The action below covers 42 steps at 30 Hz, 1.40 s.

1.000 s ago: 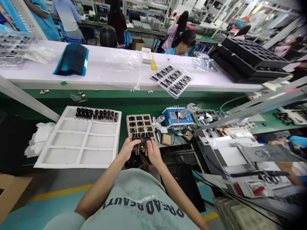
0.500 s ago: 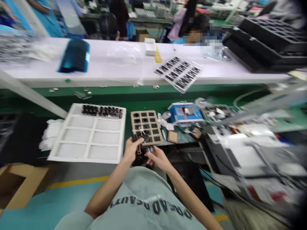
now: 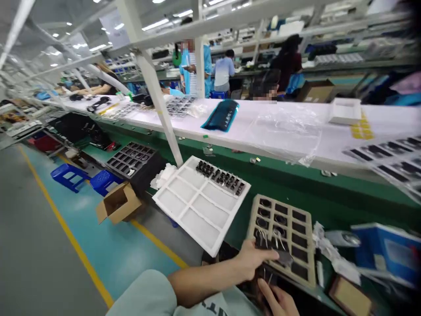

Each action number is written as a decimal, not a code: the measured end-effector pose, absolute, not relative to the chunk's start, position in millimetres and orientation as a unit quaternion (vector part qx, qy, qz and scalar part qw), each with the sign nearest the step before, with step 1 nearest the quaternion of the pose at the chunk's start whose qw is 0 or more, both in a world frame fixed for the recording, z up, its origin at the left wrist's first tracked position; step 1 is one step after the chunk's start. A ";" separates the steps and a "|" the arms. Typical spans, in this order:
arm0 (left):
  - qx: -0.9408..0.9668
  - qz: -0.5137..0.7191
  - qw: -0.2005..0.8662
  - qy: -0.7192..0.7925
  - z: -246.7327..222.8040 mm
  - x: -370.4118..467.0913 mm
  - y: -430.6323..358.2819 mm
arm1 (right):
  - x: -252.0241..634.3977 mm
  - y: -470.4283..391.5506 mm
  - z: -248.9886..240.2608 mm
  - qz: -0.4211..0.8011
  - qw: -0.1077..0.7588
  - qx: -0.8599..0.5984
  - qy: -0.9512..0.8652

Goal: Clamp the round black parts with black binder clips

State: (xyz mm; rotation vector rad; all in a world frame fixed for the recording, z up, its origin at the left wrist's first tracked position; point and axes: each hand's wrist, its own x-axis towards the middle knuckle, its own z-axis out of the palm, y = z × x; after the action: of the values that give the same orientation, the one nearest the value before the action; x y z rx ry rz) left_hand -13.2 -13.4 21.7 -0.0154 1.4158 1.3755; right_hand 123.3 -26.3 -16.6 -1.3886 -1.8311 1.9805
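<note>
My left hand (image 3: 250, 262) is closed on black binder clips (image 3: 262, 240) with silver wire handles. Its thumb presses along a flat dark piece (image 3: 285, 259) that reaches over the near part of a beige compartment tray (image 3: 311, 237). Some of the tray's compartments hold dark round parts (image 3: 262, 222). Just below, at the bottom edge of the view, my right hand (image 3: 279, 302) has its fingers curled near more wire handles (image 3: 268, 276). What the right fingers grip is dark and mostly hidden.
Left of the tray lies a white divided tray (image 3: 190, 202) with a row of small black parts (image 3: 220, 176). A blue box (image 3: 388, 252) and a brown block (image 3: 350, 295) sit at the right. Above runs a white shelf (image 3: 243, 136); a cardboard box (image 3: 118, 204) stands on the floor.
The view has swung left, so the trays and both hands now appear farther right and lower. My left hand still holds the binder clips. My right hand is now partly cut off below.
</note>
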 end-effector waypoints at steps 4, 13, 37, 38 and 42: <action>0.019 0.569 0.514 0.642 27.7 -36.3 -12.8 | 117.7 -18.5 -24.5 0.621 0.061 -0.488 -0.610; 0.369 0.398 0.506 0.670 -3.0 -45.5 -11.4 | 137.3 43.7 -22.7 0.738 0.273 -0.474 -0.396; 0.328 0.254 0.697 0.585 3.1 -18.3 -15.4 | 160.4 25.0 -10.5 0.587 0.284 -0.514 -0.557; 0.325 0.249 0.700 0.585 1.2 -20.4 -16.7 | 162.5 24.8 -12.2 0.587 0.292 -0.522 -0.545; 0.245 0.235 0.712 0.615 -8.3 -38.6 -23.8 | 169.1 27.4 -30.9 0.575 0.286 -0.555 -0.529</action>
State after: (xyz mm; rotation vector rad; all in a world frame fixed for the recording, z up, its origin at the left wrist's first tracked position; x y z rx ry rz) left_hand -38.6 -23.8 -8.3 0.5431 1.3632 0.5203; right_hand 169.1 27.4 -30.9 -1.4829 -1.4135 1.5370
